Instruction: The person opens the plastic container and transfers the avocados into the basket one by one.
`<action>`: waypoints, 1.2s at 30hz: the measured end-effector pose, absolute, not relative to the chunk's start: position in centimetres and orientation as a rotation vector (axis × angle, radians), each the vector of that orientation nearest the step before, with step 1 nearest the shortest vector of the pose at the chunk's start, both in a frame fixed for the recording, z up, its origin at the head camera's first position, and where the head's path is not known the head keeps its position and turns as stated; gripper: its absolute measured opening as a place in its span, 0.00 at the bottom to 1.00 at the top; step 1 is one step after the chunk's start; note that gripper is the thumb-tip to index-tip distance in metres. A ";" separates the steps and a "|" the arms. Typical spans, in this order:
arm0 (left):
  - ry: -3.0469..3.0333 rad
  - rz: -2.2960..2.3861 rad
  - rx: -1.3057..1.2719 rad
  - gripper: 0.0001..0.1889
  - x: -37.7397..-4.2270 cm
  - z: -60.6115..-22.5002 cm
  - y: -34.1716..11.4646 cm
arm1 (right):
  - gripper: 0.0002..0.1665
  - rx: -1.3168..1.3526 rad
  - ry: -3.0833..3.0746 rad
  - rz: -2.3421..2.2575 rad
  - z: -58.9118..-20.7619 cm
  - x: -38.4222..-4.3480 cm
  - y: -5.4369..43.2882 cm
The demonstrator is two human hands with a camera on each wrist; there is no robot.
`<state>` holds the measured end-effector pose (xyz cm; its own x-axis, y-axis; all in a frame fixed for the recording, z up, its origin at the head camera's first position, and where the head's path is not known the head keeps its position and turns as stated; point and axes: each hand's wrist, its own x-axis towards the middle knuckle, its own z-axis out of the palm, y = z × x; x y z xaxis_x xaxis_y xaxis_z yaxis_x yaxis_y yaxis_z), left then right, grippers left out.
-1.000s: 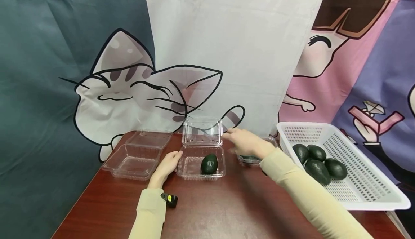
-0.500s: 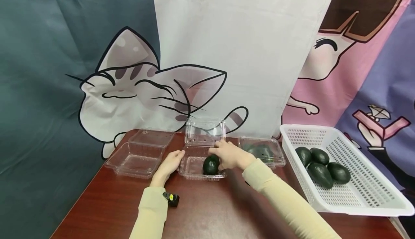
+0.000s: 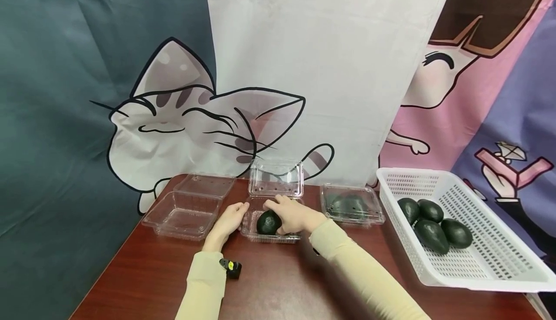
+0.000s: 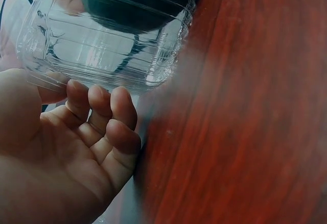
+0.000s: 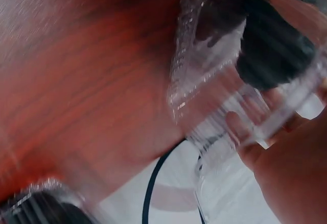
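Note:
A dark green avocado (image 3: 268,222) sits in the middle clear plastic clamshell container (image 3: 249,230), whose lid stands up at the back. My right hand (image 3: 292,215) reaches into the container and grips the avocado from its right side. In the right wrist view the avocado (image 5: 273,45) shows by the fingers, partly through blurred clear plastic. At the container's left edge, my left hand (image 3: 230,218) pinches the rim. The left wrist view shows that hand (image 4: 76,147) with curled fingertips at the ribbed plastic wall and the thumb over the edge.
On the left stands another open clamshell (image 3: 184,216). A closed clamshell (image 3: 353,205) with dark green fruit inside is at the right. Further right, a white plastic basket (image 3: 491,262) bears several avocados (image 3: 430,235). A printed cloth (image 3: 326,69) hangs behind the wooden table (image 3: 260,291).
My right hand has come left from the closed clamshell to the middle container and taken hold of the avocado, which has shifted left. The left hand has stayed at the rim.

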<state>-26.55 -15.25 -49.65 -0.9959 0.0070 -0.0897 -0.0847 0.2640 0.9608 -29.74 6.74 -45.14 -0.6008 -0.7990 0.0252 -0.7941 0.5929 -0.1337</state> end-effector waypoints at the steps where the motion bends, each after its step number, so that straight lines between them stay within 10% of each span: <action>1: 2.429 1.865 -0.073 0.21 -26.5 -49.6 -15.3 | 0.43 -1.384 2.763 -0.233 -45.3 -29.8 6.6; 36: 2.435 1.848 -0.064 0.20 -26.4 -49.5 -15.3 | 0.45 -1.356 2.773 -0.343 -44.7 -30.2 7.0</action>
<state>-26.38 -15.30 -49.46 -0.9956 0.0177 -0.0925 -0.0843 0.2697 0.9592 -30.22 6.96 -44.67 -0.6181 -0.7834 0.0645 -0.7756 0.5944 -0.2125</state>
